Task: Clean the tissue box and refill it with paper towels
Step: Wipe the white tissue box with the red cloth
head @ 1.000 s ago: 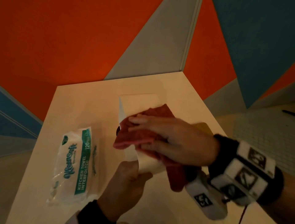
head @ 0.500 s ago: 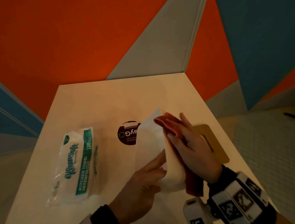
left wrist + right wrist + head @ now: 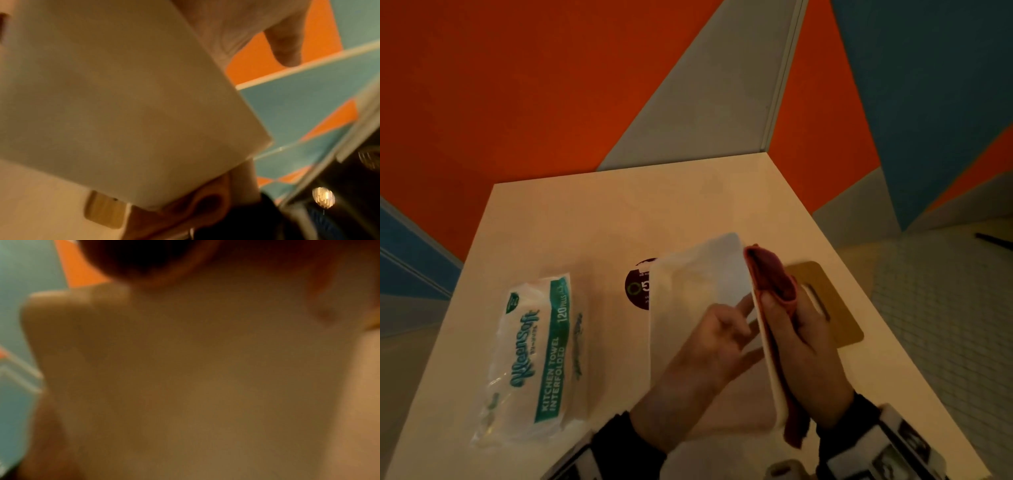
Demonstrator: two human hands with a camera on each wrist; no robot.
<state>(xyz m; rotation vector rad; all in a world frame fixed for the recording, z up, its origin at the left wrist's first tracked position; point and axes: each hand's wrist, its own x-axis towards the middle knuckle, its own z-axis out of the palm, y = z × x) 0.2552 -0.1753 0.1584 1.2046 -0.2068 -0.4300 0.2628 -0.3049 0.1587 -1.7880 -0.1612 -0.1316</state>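
Observation:
I hold the white tissue box (image 3: 695,284) tilted above the table, its right edge raised. My left hand (image 3: 715,342) grips it from the near side, fingers lying over its upper face. My right hand (image 3: 804,349) presses a dark red cloth (image 3: 770,270) flat against the box's right side with straight fingers; the thumb is hidden. The left wrist view is filled by the box (image 3: 123,97). In the right wrist view it is only a blur (image 3: 185,369). The wooden lid (image 3: 832,308) lies on the table behind my right hand, also visible in the left wrist view (image 3: 104,211).
A sealed pack of Kleensoft kitchen towels (image 3: 534,356) lies on the left of the pale table (image 3: 602,219). A dark round sticker (image 3: 637,287) shows beside the box. Orange, grey and blue walls close in behind. Tiled floor (image 3: 945,308) lies to the right.
The box has been turned from lying under my right hand to tilted on edge. My right hand with the cloth moved from its top to its right side. The sticker came into sight.

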